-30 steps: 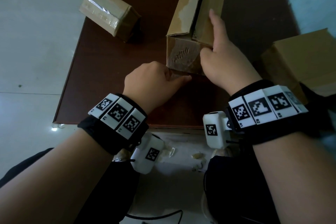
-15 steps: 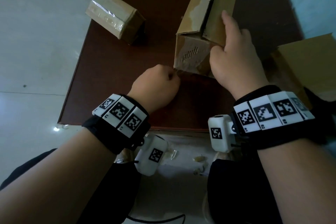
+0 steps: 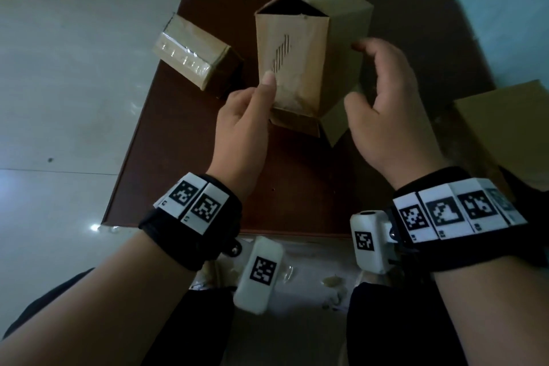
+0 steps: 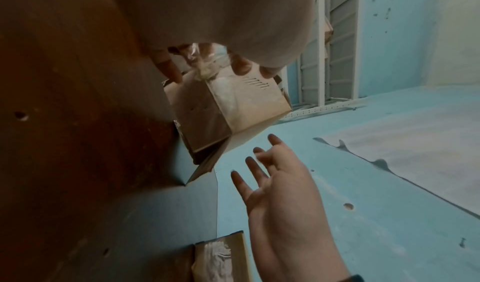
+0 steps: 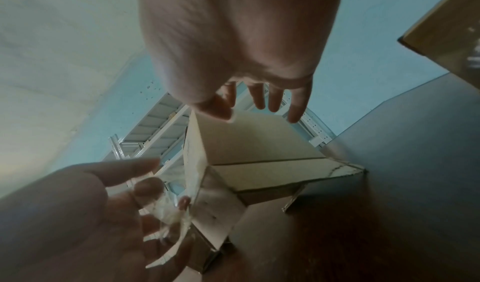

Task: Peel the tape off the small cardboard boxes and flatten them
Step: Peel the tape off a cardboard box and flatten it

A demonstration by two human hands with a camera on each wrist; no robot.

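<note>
Since the earlier frame the opened box (image 3: 292, 68) has swung up from lying tilted on the table (image 3: 178, 157) to standing on end near the table's middle, long axis upright, its open top facing away from the person and its loosened bottom flaps splayed underneath. The left hand (image 3: 243, 125) has come off the low corner and now pinches the box's near left edge, thumb on the front face, with a crumpled strip of peeled tape (image 4: 205, 64) caught in its fingers. The right hand (image 3: 386, 104) has let go and hovers just beside the right face, fingers spread wide, holding nothing. Flattening likely turns on that right hand, which is nearer the free side. A second box (image 3: 193, 59), still taped, lies behind on the left.
</note>
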